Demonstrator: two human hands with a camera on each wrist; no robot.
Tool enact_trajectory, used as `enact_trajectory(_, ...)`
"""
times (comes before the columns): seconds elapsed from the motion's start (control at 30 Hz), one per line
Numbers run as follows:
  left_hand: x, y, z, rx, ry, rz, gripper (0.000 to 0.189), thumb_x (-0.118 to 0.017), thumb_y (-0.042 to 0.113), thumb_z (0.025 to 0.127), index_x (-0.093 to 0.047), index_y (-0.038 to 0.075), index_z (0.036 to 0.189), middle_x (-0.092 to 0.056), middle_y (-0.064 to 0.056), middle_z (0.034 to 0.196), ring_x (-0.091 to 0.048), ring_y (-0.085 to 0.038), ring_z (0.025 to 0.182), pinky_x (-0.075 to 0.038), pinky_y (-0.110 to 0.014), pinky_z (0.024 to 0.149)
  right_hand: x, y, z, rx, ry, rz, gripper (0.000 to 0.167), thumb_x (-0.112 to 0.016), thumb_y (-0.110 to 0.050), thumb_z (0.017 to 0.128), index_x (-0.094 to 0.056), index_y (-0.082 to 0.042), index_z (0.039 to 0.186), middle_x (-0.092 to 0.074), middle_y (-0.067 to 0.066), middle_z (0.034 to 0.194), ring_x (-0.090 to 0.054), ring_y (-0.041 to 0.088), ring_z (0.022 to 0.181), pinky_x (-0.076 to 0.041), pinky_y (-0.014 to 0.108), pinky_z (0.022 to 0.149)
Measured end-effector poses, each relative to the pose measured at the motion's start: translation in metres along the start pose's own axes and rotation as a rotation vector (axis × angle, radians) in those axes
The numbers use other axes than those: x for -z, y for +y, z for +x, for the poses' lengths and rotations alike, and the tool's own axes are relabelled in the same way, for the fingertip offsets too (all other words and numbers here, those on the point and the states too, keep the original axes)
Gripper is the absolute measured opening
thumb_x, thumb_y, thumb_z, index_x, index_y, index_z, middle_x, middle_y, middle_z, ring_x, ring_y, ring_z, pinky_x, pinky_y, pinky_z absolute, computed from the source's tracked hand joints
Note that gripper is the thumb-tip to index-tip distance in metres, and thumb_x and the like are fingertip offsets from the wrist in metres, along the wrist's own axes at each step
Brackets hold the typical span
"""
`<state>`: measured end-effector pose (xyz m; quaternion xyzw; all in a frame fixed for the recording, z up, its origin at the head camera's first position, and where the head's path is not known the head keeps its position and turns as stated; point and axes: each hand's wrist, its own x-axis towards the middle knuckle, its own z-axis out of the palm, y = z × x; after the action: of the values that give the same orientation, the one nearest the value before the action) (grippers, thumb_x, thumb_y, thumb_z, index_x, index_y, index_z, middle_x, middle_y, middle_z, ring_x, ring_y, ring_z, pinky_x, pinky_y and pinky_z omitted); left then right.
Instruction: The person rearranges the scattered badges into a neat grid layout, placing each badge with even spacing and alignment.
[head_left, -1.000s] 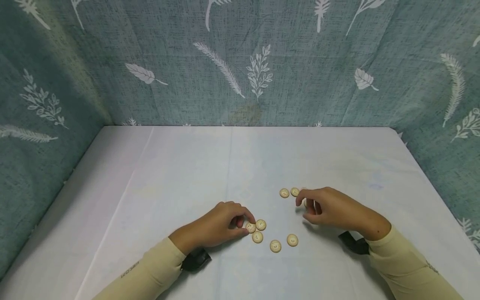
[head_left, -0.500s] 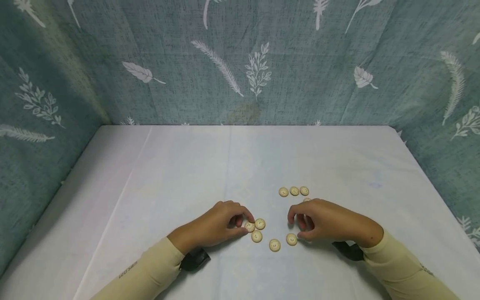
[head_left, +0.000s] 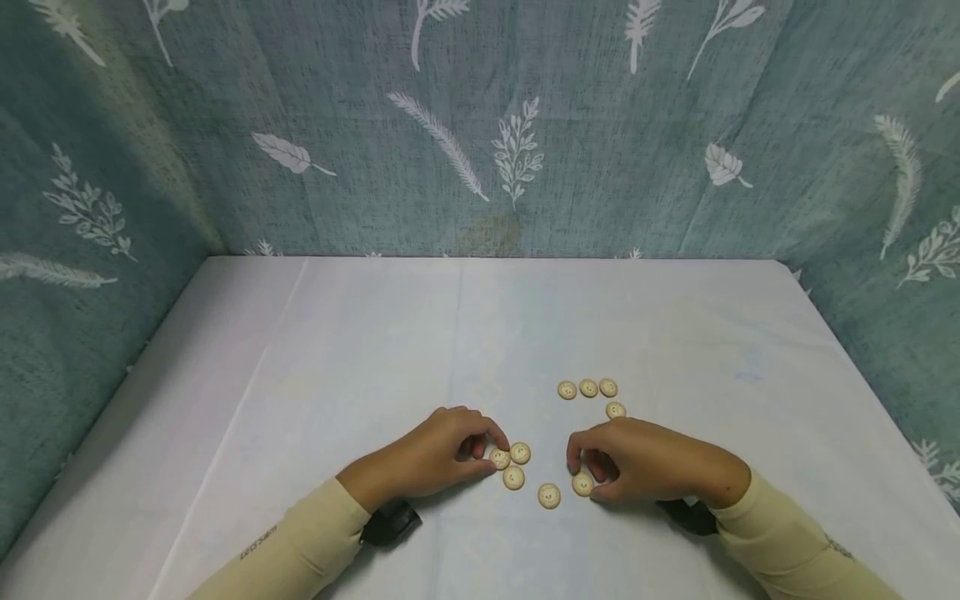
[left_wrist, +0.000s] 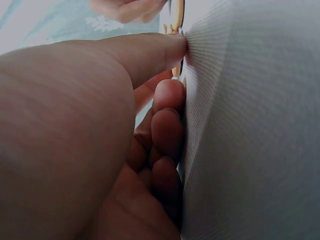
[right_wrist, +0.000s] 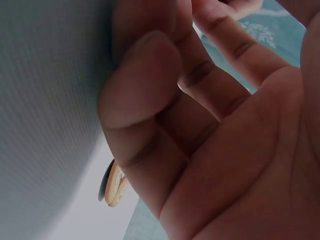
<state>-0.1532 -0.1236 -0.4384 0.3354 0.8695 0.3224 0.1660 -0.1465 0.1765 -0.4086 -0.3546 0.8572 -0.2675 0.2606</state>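
Several round beige buttons lie on the white tabletop. In the head view my left hand (head_left: 431, 454) pinches a button (head_left: 499, 458) between thumb and index finger. Two more buttons, one at its upper right (head_left: 520, 452) and one just below (head_left: 513, 477), lie close against it. My right hand (head_left: 652, 462) has thumb and index finger at either side of another button (head_left: 582, 484), pinching it on the table. To its left lies a loose button (head_left: 549, 496). The left wrist view shows the thumb and curled fingers low on the cloth, with a button's edge (left_wrist: 176, 15) beyond.
Beyond my right hand sit three buttons in a short row, the middle one (head_left: 588, 387) among them. A further button (head_left: 616, 410) is partly covered by that hand. Green leaf-patterned fabric (head_left: 360, 167) walls the white table (head_left: 360, 333) at the back and sides.
My right hand has come down toward the front and left, from beside the back buttons to the front button, now between its fingers. The left hand has kept its place.
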Motion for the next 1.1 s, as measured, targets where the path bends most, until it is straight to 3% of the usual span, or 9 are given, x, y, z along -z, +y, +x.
enact_trajectory(0.4,-0.0012,-0.0006,-0.0001,-0.025,0.021,0.017,0.017,-0.074,0.025,0.092,-0.071,0.025,0.108,-0.052,0.017,0.079,-0.048,-0.003,0.078,-0.039,-0.022,0.074,-0.0003,-0.0013,0.0012,-0.003,0.008,-0.047,0.025,-0.079,-0.011,0.081,-0.062,-0.026,0.093,-0.053,-0.015,0.07,-0.048,-0.003,0.064,-0.043,0.018,0.06)
enact_trajectory(0.8,-0.0005,-0.0009,0.0003,-0.017,0.016,0.016,0.018,-0.075,0.025,0.091,-0.071,0.026,0.108,-0.053,0.017,0.079,-0.048,-0.003,0.079,-0.04,-0.023,0.076,-0.0015,-0.0016,0.0009,-0.027,-0.003,-0.017,0.025,-0.076,-0.011,0.083,-0.062,-0.028,0.094,-0.054,-0.014,0.069,-0.048,-0.004,0.063,-0.043,0.018,0.059)
enact_trajectory(1.1,0.0006,-0.0008,-0.0007,-0.022,0.01,0.01,0.018,-0.074,0.024,0.092,-0.071,0.024,0.109,-0.053,0.016,0.079,-0.048,-0.002,0.079,-0.04,-0.022,0.075,-0.0027,-0.0018,0.0016,0.005,0.004,-0.018,0.024,-0.075,-0.01,0.083,-0.062,-0.027,0.095,-0.051,-0.016,0.069,-0.047,-0.005,0.063,-0.043,0.018,0.059)
